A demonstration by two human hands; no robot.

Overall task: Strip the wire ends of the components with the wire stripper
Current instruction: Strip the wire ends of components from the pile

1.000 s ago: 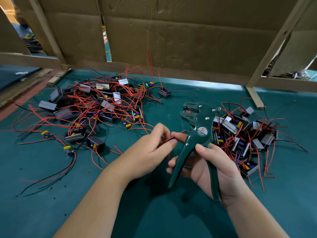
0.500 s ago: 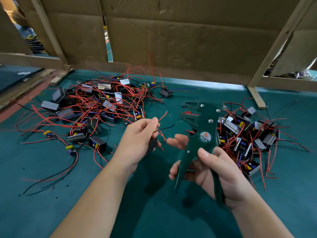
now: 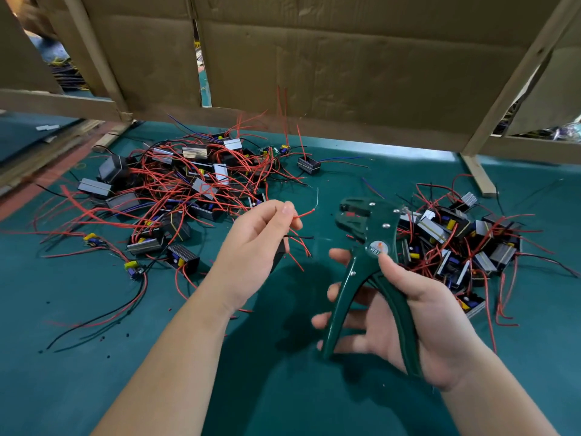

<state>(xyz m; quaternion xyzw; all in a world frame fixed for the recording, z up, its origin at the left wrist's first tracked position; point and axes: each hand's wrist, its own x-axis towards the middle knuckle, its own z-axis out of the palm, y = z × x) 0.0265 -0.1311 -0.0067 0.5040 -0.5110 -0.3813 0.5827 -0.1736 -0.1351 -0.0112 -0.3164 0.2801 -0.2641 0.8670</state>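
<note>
Pinching a red wire (image 3: 303,213), the left hand (image 3: 254,247) aims its bare tip right, toward the head of the wire stripper (image 3: 371,247), near but not touching. The right hand (image 3: 418,316) grips the stripper with its handles spread. A far-left pile (image 3: 188,184) and a right pile (image 3: 456,240) of components flank them on the tabletop (image 3: 94,357). Nothing sits between tip and head.

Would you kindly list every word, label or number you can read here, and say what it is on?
The round sticker on the wire stripper: one short code, perhaps starting "W", blurred and partly under the thumb of the right hand; not readable.
The components in both piles: any markings are too small to read.
The cardboard wall: no print visible.
</note>
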